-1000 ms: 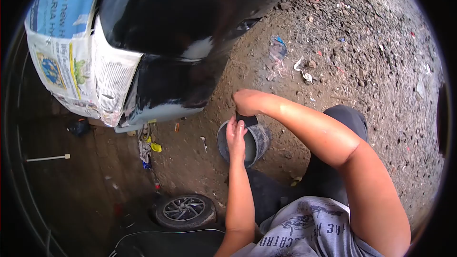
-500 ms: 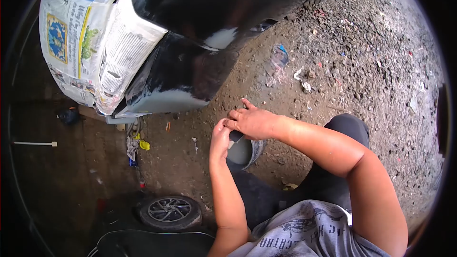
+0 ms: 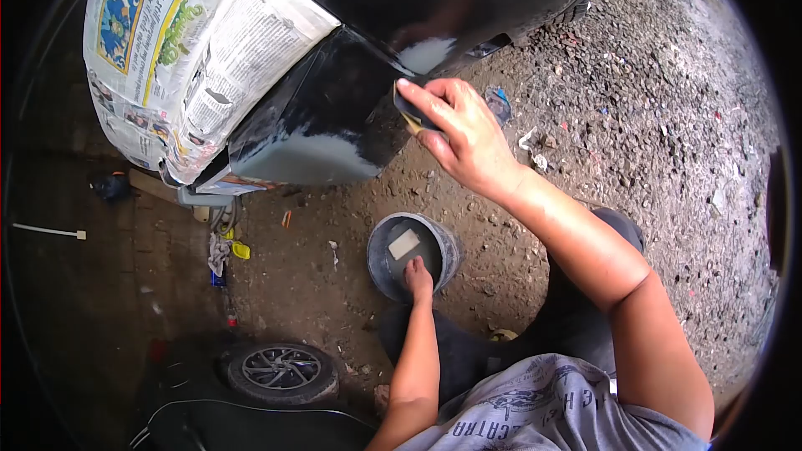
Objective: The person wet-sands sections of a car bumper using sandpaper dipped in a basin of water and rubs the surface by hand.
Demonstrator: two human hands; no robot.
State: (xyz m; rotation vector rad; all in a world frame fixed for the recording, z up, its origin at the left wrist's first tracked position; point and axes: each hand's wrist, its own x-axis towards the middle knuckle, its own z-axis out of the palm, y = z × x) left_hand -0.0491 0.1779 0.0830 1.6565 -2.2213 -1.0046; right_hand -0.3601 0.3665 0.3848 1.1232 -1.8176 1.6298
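My right hand (image 3: pixel 468 129) is raised beside the black body panel (image 3: pixel 334 92) of a vehicle. It pinches a dark, flat piece of sandpaper (image 3: pixel 409 108) with a yellowish edge between thumb and fingers. Low down, my left hand (image 3: pixel 418 277) reaches over the rim of a grey bucket (image 3: pixel 455 255), its fingertips at the cloudy water, apart and holding nothing I can see. Just beyond those fingertips a pale rectangular block (image 3: pixel 404 244) lies in the water. Dull grey patches (image 3: pixel 309 157) mark the panel's lower edge.
Newspaper (image 3: pixel 225 67) covers the vehicle's left part. A wheel (image 3: pixel 280 367) stands at lower left, near a yellow object (image 3: pixel 241 250) and a crumpled rag (image 3: pixel 219 255). Gravel (image 3: pixel 652 100) and litter spread over the right side. The bucket stands close to my legs.
My hands were together above the bucket and have separated. The right has risen toward the panel with the sandpaper; the left has dropped into the bucket. The view has shifted slightly.
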